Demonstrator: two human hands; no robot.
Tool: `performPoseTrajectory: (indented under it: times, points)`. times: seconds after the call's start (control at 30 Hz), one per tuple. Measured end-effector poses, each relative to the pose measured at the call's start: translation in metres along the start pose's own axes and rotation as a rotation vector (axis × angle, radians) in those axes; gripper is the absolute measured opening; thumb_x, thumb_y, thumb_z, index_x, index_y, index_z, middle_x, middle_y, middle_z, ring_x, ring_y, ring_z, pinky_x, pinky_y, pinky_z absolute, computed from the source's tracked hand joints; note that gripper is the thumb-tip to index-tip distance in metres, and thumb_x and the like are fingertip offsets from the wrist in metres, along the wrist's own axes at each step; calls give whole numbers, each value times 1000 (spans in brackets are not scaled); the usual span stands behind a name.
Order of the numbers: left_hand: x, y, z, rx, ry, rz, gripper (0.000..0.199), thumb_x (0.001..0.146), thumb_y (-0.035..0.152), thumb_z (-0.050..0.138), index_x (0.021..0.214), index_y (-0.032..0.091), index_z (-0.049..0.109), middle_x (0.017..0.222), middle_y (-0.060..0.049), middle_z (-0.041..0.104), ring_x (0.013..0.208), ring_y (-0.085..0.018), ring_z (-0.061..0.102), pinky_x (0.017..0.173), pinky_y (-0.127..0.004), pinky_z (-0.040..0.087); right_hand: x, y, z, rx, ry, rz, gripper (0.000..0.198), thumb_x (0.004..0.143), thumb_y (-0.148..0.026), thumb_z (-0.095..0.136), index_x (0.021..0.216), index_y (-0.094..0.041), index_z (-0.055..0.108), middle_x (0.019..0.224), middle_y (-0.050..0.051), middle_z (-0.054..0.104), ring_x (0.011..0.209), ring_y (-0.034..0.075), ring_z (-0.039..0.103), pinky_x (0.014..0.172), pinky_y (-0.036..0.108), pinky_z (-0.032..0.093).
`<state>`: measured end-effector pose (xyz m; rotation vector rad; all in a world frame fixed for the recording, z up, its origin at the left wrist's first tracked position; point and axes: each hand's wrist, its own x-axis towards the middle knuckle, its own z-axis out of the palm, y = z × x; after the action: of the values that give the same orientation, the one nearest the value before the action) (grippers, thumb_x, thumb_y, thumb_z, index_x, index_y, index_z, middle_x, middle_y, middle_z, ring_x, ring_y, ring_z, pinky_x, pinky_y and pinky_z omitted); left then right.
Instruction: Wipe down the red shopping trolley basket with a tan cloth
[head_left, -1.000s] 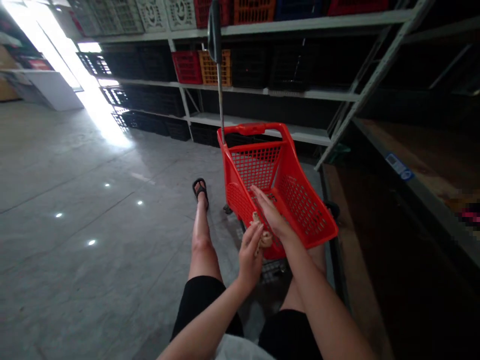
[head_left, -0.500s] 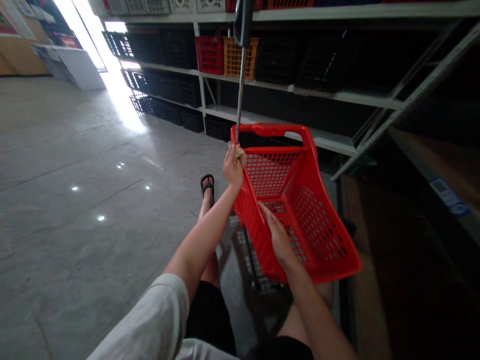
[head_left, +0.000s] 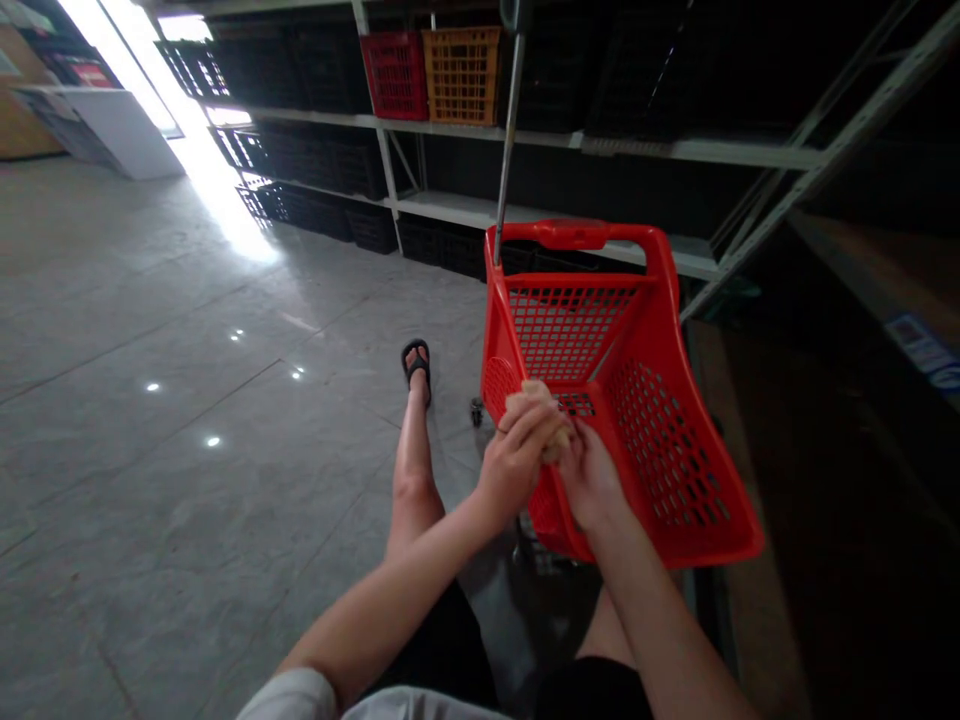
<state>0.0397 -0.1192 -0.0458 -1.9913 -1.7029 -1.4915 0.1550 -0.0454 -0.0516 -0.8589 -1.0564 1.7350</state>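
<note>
A red plastic shopping basket cart (head_left: 652, 430) with perforated walls stands tilted before me between my legs. Over its left rim, my left hand (head_left: 514, 460) is closed on a crumpled tan cloth (head_left: 536, 392). My right hand (head_left: 592, 475) meets it from inside the basket, fingers curled against the same cloth; its fingertips are partly hidden. A metal pole (head_left: 511, 130) with a dark grip at its top rises by the basket's far left corner. Under the basket a small caster (head_left: 476, 411) shows.
A shelving rack (head_left: 450, 205) runs behind the cart, holding a red crate (head_left: 395, 75), a yellow crate (head_left: 463, 75) and several black crates. To the right lies a dark ledge with a blue-and-white label (head_left: 926, 350). My sandalled foot (head_left: 416, 358) rests on the grey tiled floor (head_left: 187, 520).
My left hand has come down the left rim with the cloth, toward me, and now meets my right hand. The right hand's fingers went from outstretched to curled. The cart sits further right in view.
</note>
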Motion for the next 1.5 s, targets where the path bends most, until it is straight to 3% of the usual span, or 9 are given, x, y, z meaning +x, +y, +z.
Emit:
performPoseTrajectory:
  times: [0.2,0.33,0.43,0.63,0.8,0.9,1.1,1.2,1.5]
  points:
    - [186,-108,-7,292,-161,-5,22,104,10,64,122,15,77,147,-17,70,149,-27,56,126,-51,50,-2,-3,5,96,3,109,38,95,-51,56,108,-31,86,132,9,81,137,32,71,124,56,53]
    - [231,-120,-7,322,-143,-115,23,101,7,67,120,11,78,146,-20,69,146,-30,58,126,-50,49,-6,-13,20,203,51,204,36,99,-43,51,103,-30,84,131,6,82,137,25,71,128,45,50]
    - [194,-95,-3,275,-227,-87,25,101,6,63,118,14,79,141,-17,72,143,-31,61,125,-51,50,-12,-28,19,283,66,320,39,104,-34,44,103,-27,82,130,5,82,132,17,73,124,34,52]
    - [29,25,-26,86,-350,77,34,106,12,57,135,22,71,141,-11,73,145,-26,61,126,-47,53,-24,-53,-23,301,-85,447,37,107,-36,44,115,-25,78,124,7,83,115,19,78,104,36,66]
    - [-47,96,-34,-143,-291,180,39,113,17,46,148,23,63,138,-8,75,143,-23,64,121,-45,59,-40,-58,-28,164,-146,420,40,108,-47,46,118,-26,79,138,8,78,139,22,68,124,40,53]
    - [-27,59,-14,-178,-90,162,40,113,18,45,148,23,63,146,-10,72,149,-24,59,127,-49,52,-60,-58,-22,85,-211,365,43,106,-57,56,134,-30,75,159,4,66,157,21,52,136,42,38]
    - [101,-88,16,-147,240,-139,37,114,29,45,141,27,70,163,-9,59,157,-22,50,135,-46,38,-77,-66,-35,-85,-431,306,57,100,-64,67,150,-36,67,172,1,51,167,23,36,141,51,25]
    - [120,-97,26,-215,344,-292,40,113,28,43,146,25,65,168,-9,53,160,-21,46,137,-44,35,-64,-75,-50,-150,-462,345,53,101,-56,66,150,-35,66,170,3,55,163,24,44,139,53,30]
    - [-106,96,105,-352,314,-835,22,93,30,60,115,34,59,125,-15,65,130,-35,65,119,-61,51,-14,-74,-25,-375,-184,63,46,107,-48,50,147,-32,66,165,1,60,157,21,52,137,45,36]
